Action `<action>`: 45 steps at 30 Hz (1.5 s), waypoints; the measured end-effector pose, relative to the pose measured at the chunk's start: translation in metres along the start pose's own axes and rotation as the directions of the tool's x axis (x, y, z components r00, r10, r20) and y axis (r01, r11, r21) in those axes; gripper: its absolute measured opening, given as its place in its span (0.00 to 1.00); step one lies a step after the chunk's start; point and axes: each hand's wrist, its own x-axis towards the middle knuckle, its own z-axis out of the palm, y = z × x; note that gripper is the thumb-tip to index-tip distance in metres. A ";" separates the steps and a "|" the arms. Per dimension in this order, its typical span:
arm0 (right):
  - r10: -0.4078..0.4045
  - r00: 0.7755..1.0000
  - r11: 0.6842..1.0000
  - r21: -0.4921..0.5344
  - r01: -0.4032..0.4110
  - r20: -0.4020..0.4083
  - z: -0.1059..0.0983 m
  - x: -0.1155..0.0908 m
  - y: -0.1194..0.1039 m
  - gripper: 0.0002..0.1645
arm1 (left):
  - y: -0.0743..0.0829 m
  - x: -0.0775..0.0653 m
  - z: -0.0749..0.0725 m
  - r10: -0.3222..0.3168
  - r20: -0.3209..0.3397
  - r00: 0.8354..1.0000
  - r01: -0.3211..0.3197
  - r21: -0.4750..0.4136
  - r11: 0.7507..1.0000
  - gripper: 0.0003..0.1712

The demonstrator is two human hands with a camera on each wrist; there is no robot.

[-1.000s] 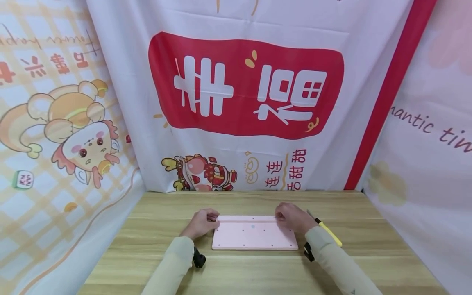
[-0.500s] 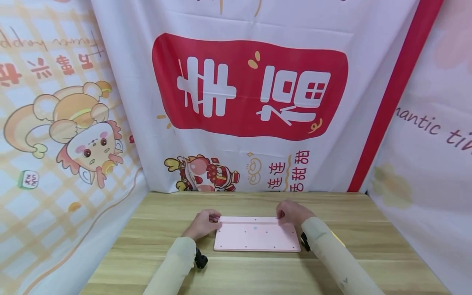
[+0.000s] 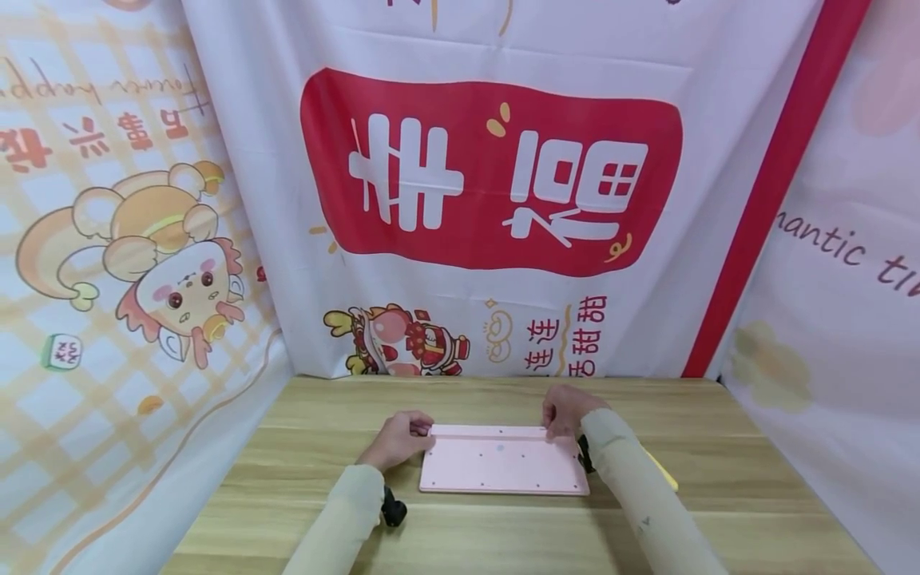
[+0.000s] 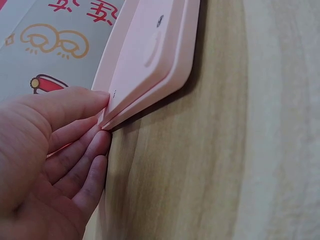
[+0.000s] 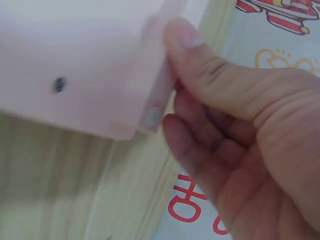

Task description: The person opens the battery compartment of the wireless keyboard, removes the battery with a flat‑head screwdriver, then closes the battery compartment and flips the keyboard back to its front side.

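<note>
A pink keyboard [image 3: 492,469] lies underside up on the wooden table, with small dark screws dotted over its flat back. At its far left corner my left hand [image 3: 397,440] pinches the rim; in the left wrist view the thumb lies on top and the fingertips sit under the edge. My right hand [image 3: 568,409] grips the far edge near the right corner. The right wrist view shows the thumb on the upper face of the keyboard [image 5: 85,55], with curled fingers behind the rim. The side with the keys is hidden.
A yellow-handled tool [image 3: 663,471] lies on the table [image 3: 302,519] to the right, partly covered by the right sleeve [image 3: 640,487]. Printed cloth hangings [image 3: 496,48] surround the table at the back and both sides. Black wrist cameras [image 3: 392,509] sit beneath the forearms.
My right hand and forearm have turned slightly, and the sleeve now covers more of the yellow-handled tool. My left hand keeps its pinch on the keyboard, and the view has shifted a little.
</note>
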 end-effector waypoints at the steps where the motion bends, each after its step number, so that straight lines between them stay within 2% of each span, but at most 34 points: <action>1: 0.022 1.000 1.000 0.008 -0.022 0.016 -0.001 0.002 0.001 0.09 | 0.000 0.000 0.000 0.003 -0.001 1.000 -0.003 0.001 1.000 0.21; 3: 0.056 0.997 0.998 0.037 -0.058 0.053 -0.003 0.006 0.002 0.09 | 0.001 0.000 0.000 0.004 -0.003 1.000 -0.004 0.005 1.000 0.22; 6: 0.067 0.993 0.993 0.092 -0.075 0.094 -0.005 0.009 0.005 0.08 | 0.001 0.001 0.001 -0.007 -0.004 1.000 0.007 -0.001 1.000 0.21; 9: 0.062 0.994 0.992 0.106 -0.071 0.086 -0.003 0.009 0.008 0.08 | 0.001 0.001 0.002 -0.010 -0.001 1.000 0.010 -0.005 1.000 0.21; 12: 0.042 0.999 0.992 0.120 -0.045 0.027 0.001 0.005 0.011 0.09 | -0.001 0.001 0.001 -0.010 0.001 1.000 0.010 -0.001 1.000 0.21; 16: -0.067 0.995 0.985 0.157 0.079 -0.077 0.007 0.002 0.016 0.09 | 0.000 -0.001 -0.003 -0.021 -0.018 1.000 0.021 0.002 1.000 0.21; 20: -0.222 0.960 0.956 0.158 0.249 -0.172 0.013 0.001 0.023 0.08 | 0.004 -0.003 -0.008 -0.026 -0.037 0.999 0.026 0.001 1.000 0.21; 24: -0.323 0.919 0.920 0.151 0.360 -0.224 0.017 -0.002 0.029 0.05 | 0.004 -0.003 -0.011 -0.025 -0.030 0.999 0.025 0.001 1.000 0.21; 29: -0.399 0.890 0.905 0.059 0.420 -0.223 0.019 -0.006 0.033 0.06 | 0.004 -0.004 -0.011 -0.025 -0.029 0.999 0.025 -0.003 1.000 0.22; 33: -0.402 0.893 0.911 0.013 0.413 -0.205 0.019 -0.009 0.031 0.08 | 0.002 -0.005 -0.010 -0.038 -0.033 0.999 0.038 -0.002 0.999 0.22; 38: -0.331 0.924 0.939 0.035 0.343 -0.191 0.012 -0.012 0.027 0.08 | 0.000 -0.004 -0.006 -0.028 -0.021 0.999 0.028 0.003 1.000 0.22; 40: -0.322 0.928 0.941 0.047 0.336 -0.189 0.007 -0.011 0.028 0.08 | 0.000 -0.004 -0.004 -0.030 -0.017 0.999 0.030 -0.003 1.000 0.22; 45: -0.376 0.905 0.919 0.048 0.392 -0.198 -0.001 -0.007 0.035 0.06 | 0.003 -0.002 0.001 -0.015 -0.012 1.000 0.015 0.002 1.000 0.22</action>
